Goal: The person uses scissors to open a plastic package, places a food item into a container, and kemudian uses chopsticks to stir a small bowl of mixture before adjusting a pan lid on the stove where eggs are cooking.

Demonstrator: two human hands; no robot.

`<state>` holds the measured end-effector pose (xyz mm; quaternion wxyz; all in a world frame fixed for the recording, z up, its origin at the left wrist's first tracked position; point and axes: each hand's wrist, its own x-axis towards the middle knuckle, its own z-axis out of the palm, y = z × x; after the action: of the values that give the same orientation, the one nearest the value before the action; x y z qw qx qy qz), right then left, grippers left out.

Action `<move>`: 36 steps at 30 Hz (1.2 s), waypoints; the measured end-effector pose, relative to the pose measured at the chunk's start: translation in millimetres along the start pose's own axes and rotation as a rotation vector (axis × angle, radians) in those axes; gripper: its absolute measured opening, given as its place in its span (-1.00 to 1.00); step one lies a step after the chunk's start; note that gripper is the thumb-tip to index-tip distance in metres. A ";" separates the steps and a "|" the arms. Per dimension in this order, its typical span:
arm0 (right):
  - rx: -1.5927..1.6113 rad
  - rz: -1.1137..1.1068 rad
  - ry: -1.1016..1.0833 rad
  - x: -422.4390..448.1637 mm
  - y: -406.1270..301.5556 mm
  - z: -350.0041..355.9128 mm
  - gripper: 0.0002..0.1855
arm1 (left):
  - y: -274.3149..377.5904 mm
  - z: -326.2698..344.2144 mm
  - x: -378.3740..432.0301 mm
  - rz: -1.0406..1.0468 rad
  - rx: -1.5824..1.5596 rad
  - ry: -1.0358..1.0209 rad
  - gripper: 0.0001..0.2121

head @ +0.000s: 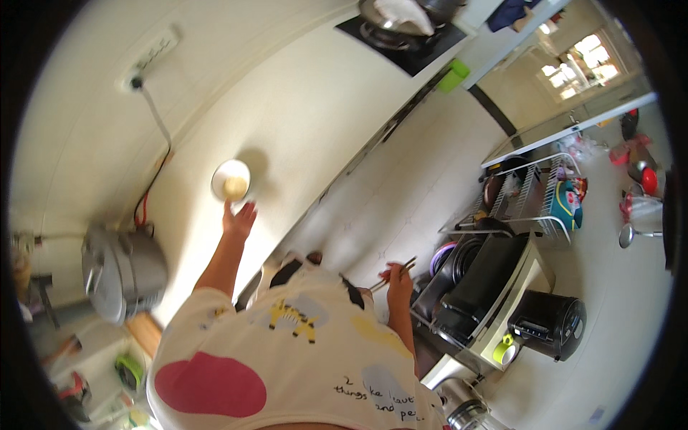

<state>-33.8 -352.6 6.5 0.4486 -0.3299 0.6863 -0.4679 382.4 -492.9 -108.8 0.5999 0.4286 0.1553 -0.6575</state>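
Note:
A small white bowl (pixel 217 179) with a pale yellow food (pixel 235 188) inside is over the light countertop (pixel 301 134). My left hand (pixel 238 219) reaches to its near side, fingers apart. The thumb side meets or nearly meets the rim; actual contact is hard to make out. To the right, over the floor, my right hand (pixel 398 275) grips a pair of chopsticks (pixel 408 264), which slant across the fingers.
A grey rice cooker (pixel 126 271) stands left, its cord running to a wall outlet strip (pixel 156 48). A gas stove (pixel 414 54) with a pan (pixel 392 19) is at the far end. Right are a black oven (pixel 484 285), a black electric water pot (pixel 551 324) and a wire rack (pixel 524 199).

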 end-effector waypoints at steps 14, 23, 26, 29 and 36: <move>-0.150 0.005 -0.096 194.0 -29.4 -86.7 -0.72 | -56.5 120.2 65.2 0.382 0.235 0.242 -0.69; -0.175 -0.024 -0.132 328.6 -74.6 -163.1 -0.74 | -151.1 258.0 164.8 0.392 0.489 0.049 -0.73; -0.157 -0.049 -0.132 367.0 -88.8 -175.0 -0.73 | -179.0 335.7 165.1 0.275 0.288 0.098 -0.70; -0.151 -0.088 -0.130 399.6 -111.3 -171.4 -0.72 | -187.2 368.6 184.7 0.248 0.374 0.075 -0.69; -0.153 -0.094 -0.178 479.4 -146.4 -143.3 -0.72 | -188.7 435.6 231.3 0.224 0.486 0.066 -0.73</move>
<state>-343.5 -771.7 19.6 0.4587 -0.4353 0.6612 -0.4036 64.2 -913.7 -86.3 0.5431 0.5958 -0.0360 -0.5906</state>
